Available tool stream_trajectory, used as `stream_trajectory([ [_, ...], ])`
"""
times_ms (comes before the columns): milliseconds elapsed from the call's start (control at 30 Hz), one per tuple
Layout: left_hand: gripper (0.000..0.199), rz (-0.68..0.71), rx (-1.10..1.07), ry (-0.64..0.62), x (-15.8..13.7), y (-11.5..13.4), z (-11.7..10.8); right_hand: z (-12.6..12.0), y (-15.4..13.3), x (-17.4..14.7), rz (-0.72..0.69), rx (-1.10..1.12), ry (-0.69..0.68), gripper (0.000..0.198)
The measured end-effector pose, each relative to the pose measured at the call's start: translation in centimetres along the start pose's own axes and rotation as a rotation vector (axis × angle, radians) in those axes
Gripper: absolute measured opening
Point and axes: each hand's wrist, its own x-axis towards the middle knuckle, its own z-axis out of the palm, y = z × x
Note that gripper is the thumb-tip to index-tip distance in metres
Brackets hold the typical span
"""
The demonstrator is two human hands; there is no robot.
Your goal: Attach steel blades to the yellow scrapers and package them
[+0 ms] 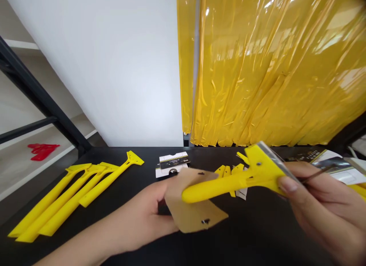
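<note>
My right hand (pixel 320 205) grips the wide head of a yellow scraper (pixel 228 185) between thumb and fingers, with a metal strip along the head's edge. The scraper's handle points left, its rounded end lying against a bent brown cardboard piece (pixel 197 218). That cardboard, with small cut-out holes near its edges, is held from the left by my left hand (pixel 157 208); its fingers are mostly hidden behind the card. A thin dark strip (pixel 320 172) shows by my right fingers; I cannot make out what it is.
Several yellow scraper handles (pixel 63 197) lie at the table's left. Printed white-and-black cards (pixel 173 163) sit at the back middle. Small yellow head pieces (pixel 227 172) lie behind the held scraper, and more packaging (pixel 337 168) at right. A yellow plastic curtain (pixel 257 75) hangs beyond.
</note>
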Motion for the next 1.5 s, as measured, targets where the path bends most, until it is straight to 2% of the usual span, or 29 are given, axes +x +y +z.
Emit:
stream_trajectory([
  [133, 0.039, -0.037, 0.131, 0.07, -0.1, 0.2, 1.0, 1.0, -0.7, 0.2, -0.066, 0.024, -0.269, 0.02],
  [300, 0.033, -0.094, -0.102, 0.086, -0.2, 0.2, 2.2, 3.1, -2.0, -0.8, -0.008, 0.129, -0.536, 0.022],
  [433, 0.023, -0.14, -0.347, 0.105, 0.0, -0.3, 4.0, 4.8, -2.2, -2.3, 0.109, 0.328, -0.609, 0.01],
  [500, 0.024, -0.172, -0.435, 0.129, 0.0, -0.4, 4.7, 5.1, -2.4, -2.6, 0.138, 0.423, -0.628, 0.011],
  [667, 0.023, -0.159, -0.527, 0.217, -0.1, 0.0, 5.4, 4.7, -3.1, -2.3, -0.019, 0.395, -0.721, 0.025],
  [733, 0.022, -0.145, -0.547, 0.233, -0.2, 0.2, 5.3, 4.6, -2.9, -2.4, 0.013, 0.408, -0.684, 0.027],
  [833, 0.024, -0.145, -0.592, 0.339, -0.2, 0.8, 5.2, 5.1, -2.1, -3.0, 0.182, 0.517, -0.425, 0.028],
  [867, 0.025, -0.147, -0.606, 0.385, 0.0, 1.0, 5.2, 5.5, -2.0, -3.3, 0.24, 0.577, -0.378, 0.031],
  [933, 0.023, -0.137, -0.636, 0.453, 0.4, 1.7, 5.5, 6.4, -2.0, -3.9, 0.306, 0.692, -0.419, 0.042],
  [1000, 0.019, -0.087, -0.682, 0.477, 1.2, 2.6, 6.0, 7.2, -2.4, -4.2, 0.342, 0.755, -0.543, 0.052],
  [1067, 0.016, -0.012, -0.738, 0.499, 2.3, 3.6, 6.4, 7.5, -2.9, -4.5, 0.433, 0.729, -0.631, 0.044],
  [1100, 0.018, 0.024, -0.762, 0.518, 2.9, 4.0, 6.6, 7.5, -3.0, -4.6, 0.482, 0.691, -0.643, 0.037],
  [1167, 0.026, 0.077, -0.797, 0.547, 4.0, 4.5, 6.7, 7.1, -3.2, -4.8, 0.532, 0.584, -0.618, 0.035],
  [1300, 0.033, 0.093, -0.836, 0.592, 5.5, 4.8, 6.7, 6.2, -3.1, -5.0, 0.533, 0.512, -0.536, 0.028],
  [1367, 0.035, 0.106, -0.856, 0.565, 5.8, 4.7, 7.0, 6.3, -3.2, -5.0, 0.535, 0.559, -0.566, 0.036],
  [1500, 0.038, 0.145, -0.866, 0.496, 5.8, 4.4, 7.5, 6.2, -3.2, -5.1, 0.513, 0.513, -0.618, 0.025],
])
